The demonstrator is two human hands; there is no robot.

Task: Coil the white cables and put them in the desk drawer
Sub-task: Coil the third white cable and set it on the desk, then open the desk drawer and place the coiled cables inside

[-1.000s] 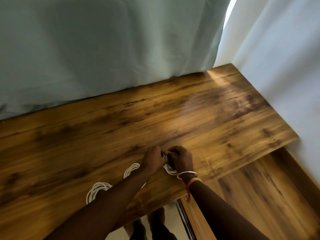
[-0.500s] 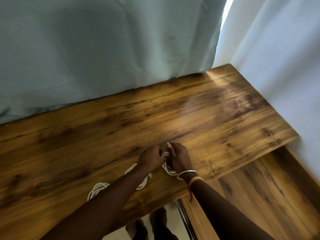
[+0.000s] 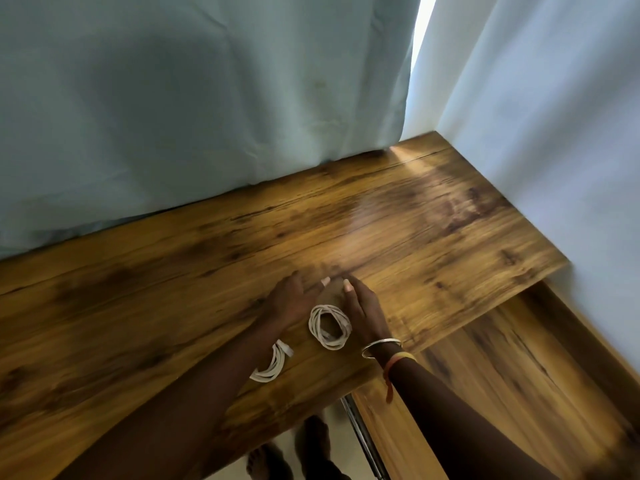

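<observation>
A coiled white cable (image 3: 329, 327) lies flat on the wooden desk (image 3: 433, 244) near its front edge. My left hand (image 3: 294, 299) sits just left of the coil with fingers stretched out over the wood. My right hand (image 3: 365, 313) lies along the coil's right side, fingers straight, holding nothing. A second coiled white cable (image 3: 272, 363) lies closer to me, partly hidden under my left forearm. No drawer can be made out.
A pale blue curtain (image 3: 207, 116) hangs along the desk's back edge. A white wall (image 3: 554, 133) bounds the right side. A lower wooden surface (image 3: 502, 375) sits to the right, with a metal desk leg (image 3: 360, 434) and feet below.
Both hands have let go of the coil they were working on and spread apart. The coil now lies uncovered on the desk between them. The third coil at far left has dropped out of sight.
</observation>
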